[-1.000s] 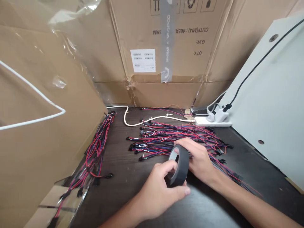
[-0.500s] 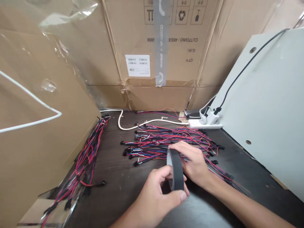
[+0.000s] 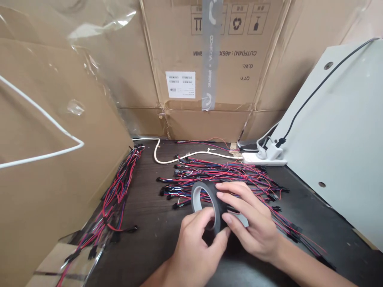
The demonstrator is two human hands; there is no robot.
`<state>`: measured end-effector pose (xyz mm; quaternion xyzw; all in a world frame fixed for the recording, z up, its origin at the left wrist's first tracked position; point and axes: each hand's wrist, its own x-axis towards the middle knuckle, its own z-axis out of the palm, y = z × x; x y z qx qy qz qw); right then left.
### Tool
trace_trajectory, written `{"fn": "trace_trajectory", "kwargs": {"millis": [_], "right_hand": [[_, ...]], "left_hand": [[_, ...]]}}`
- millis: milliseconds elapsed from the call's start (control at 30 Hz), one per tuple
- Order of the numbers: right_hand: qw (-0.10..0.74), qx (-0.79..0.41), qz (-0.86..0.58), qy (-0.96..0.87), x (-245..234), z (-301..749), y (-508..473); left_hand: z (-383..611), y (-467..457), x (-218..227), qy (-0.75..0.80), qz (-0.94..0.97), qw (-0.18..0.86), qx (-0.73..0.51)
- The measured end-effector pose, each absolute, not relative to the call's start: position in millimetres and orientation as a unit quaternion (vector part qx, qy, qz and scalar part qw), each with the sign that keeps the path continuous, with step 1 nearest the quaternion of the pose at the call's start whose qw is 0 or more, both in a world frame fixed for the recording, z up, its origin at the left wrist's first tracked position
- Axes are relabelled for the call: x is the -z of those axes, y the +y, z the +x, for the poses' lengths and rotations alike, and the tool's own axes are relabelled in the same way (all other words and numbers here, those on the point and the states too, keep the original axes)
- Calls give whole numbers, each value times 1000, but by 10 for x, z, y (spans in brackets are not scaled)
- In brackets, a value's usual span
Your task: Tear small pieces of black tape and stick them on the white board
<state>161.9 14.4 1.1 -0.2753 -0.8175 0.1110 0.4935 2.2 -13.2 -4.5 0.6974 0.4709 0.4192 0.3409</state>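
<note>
A roll of black tape with a pale inner core stands on edge above the dark table. My left hand grips its lower near side, thumb against the outer face. My right hand is closed on the roll's right side, fingertips pinched on the outer surface. Behind the roll lies a spread pile of red, blue and black wires with black connectors.
A second bundle of wires lies along the table's left edge beside a leaning cardboard sheet. Cardboard boxes close the back. A white power strip and a white panel stand at the right. A cream cable curves behind the wires.
The roll has turned so its open core now faces left toward me. My right hand has shifted from the top of the roll to its right side, fingers now pinching the outer surface.
</note>
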Motion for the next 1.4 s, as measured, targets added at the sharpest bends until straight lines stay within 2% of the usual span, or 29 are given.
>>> {"fn": "trace_trajectory", "kwargs": {"millis": [300, 533, 767, 867, 1000, 1100, 1167, 1300, 1400], "right_hand": [[529, -127, -293, -786, -18, 1565, 109], [514, -164, -353, -765, 14, 1563, 158], [537, -197, -414, -708, 4, 1486, 52], [541, -172, -405, -716, -24, 1438, -45], [535, -136, -380, -742, -23, 1397, -115], [528, -115, -378, -752, 18, 1407, -76], [530, -144, -397, -735, 52, 1436, -4], [571, -289, -437, -632, 92, 1513, 159], [507, -300, -424, -688, 87, 1537, 175]], "left_hand": [[4, -116, 81, 424, 752, 270, -426], [-48, -94, 62, 418, 778, 251, -396], [-137, 10, 8, 387, 803, 142, -432], [-151, 36, 15, 381, 806, 108, -440], [-178, 67, 30, 433, 786, 140, -418], [-201, 88, 32, 403, 801, 128, -423], [-205, 91, 36, 384, 803, 116, -441], [-187, 78, 64, 407, 792, 114, -441], [-176, 76, 83, 433, 789, 119, -421]]}}
